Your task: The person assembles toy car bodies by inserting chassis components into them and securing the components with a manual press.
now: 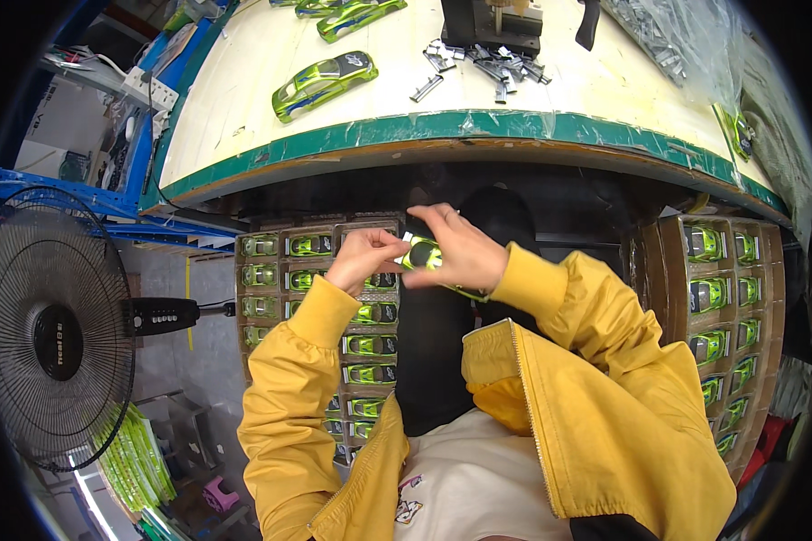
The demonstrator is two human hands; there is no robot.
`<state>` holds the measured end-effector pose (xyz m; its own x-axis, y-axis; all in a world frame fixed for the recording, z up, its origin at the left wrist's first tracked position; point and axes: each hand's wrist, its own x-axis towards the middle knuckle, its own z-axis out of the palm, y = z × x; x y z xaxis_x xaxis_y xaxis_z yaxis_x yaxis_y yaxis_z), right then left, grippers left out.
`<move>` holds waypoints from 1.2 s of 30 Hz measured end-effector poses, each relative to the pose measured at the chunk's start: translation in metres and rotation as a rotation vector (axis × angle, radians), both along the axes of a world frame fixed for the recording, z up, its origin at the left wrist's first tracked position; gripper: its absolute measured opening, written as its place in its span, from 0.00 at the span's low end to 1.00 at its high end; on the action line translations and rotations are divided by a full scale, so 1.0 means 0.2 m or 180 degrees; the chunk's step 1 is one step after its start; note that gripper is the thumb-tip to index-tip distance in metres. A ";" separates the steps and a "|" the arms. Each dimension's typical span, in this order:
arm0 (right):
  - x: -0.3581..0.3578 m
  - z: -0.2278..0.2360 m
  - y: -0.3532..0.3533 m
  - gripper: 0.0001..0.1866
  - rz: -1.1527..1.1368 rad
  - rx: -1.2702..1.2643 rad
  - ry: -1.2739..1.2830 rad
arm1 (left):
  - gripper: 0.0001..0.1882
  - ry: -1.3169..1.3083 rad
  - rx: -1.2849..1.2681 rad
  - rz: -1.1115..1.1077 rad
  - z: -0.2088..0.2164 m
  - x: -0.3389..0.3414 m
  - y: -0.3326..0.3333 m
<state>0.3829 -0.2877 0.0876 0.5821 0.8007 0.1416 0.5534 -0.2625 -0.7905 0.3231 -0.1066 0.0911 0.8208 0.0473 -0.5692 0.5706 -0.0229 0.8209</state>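
Note:
Over my lap, a green toy car body [421, 255] with a dark top is held between my two hands. My right hand [467, 257] is wrapped round it from the right, fingers over its far side and thumb on the near side. With thumb and forefinger closed, my left hand [363, 260] pinches at the car's left end. A pale edge [406, 242] shows there, too small to make out. Part of the car is hidden by my fingers.
A cardboard box [240, 347] of green toy cars in compartments stands left of my legs, another box [663, 270] to the right. On the table lie a green car body [323, 86] and several grey plastic parts [501, 68] by a black-based device [492, 27]. A fan [59, 334] stands left.

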 end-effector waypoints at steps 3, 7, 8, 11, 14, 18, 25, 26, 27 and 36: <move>-0.08 -0.02 -0.07 0.43 0.0005 -0.0303 -0.0826 | 0.05 0.0049 -0.0300 0.0479 -0.06 -0.04 -0.01; -0.12 -0.02 -0.04 0.43 -0.0050 -0.0438 -0.1177 | 0.06 0.0112 -0.0431 0.0544 -0.10 -0.06 0.02; -0.12 0.00 -0.03 0.43 0.0008 -0.0532 -0.1273 | 0.06 0.0107 -0.0444 0.0546 -0.10 -0.06 0.02; -0.10 -0.03 -0.01 0.39 0.0177 -0.0577 -0.1668 | 0.09 -0.0311 -0.0331 0.0673 -0.10 -0.04 0.01; -0.08 0.02 -0.01 0.36 0.0194 -0.0609 -0.1666 | 0.10 -0.0602 -0.0051 0.0695 -0.07 -0.04 -0.04; -0.08 0.08 -0.06 0.35 -0.0094 -0.0330 -0.1488 | 0.10 -0.0725 -0.0548 0.0827 0.05 -0.01 -0.08; 0.00 0.41 -0.34 0.31 -0.0597 0.1326 0.0345 | 0.07 -0.1666 0.0065 -0.0579 0.57 0.26 -0.21; -0.01 0.47 -0.38 0.30 -0.0681 0.1757 0.1635 | 0.07 -0.2074 0.0475 -0.0446 0.60 0.34 -0.21; 0.01 0.48 -0.40 0.29 -0.0631 0.2435 0.2354 | 0.08 -0.2309 0.1517 -0.0463 0.63 0.43 -0.20; 0.19 0.59 -0.46 0.20 0.0133 0.4872 0.5059 | 0.09 -0.2731 0.2743 -0.0286 0.47 0.82 -0.10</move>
<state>0.4213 -0.3793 0.2065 0.8108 0.5827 0.0551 -0.5839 0.8118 0.0081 0.4869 -0.1261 0.1853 0.9347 0.0655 0.3493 -0.1811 -0.7577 0.6270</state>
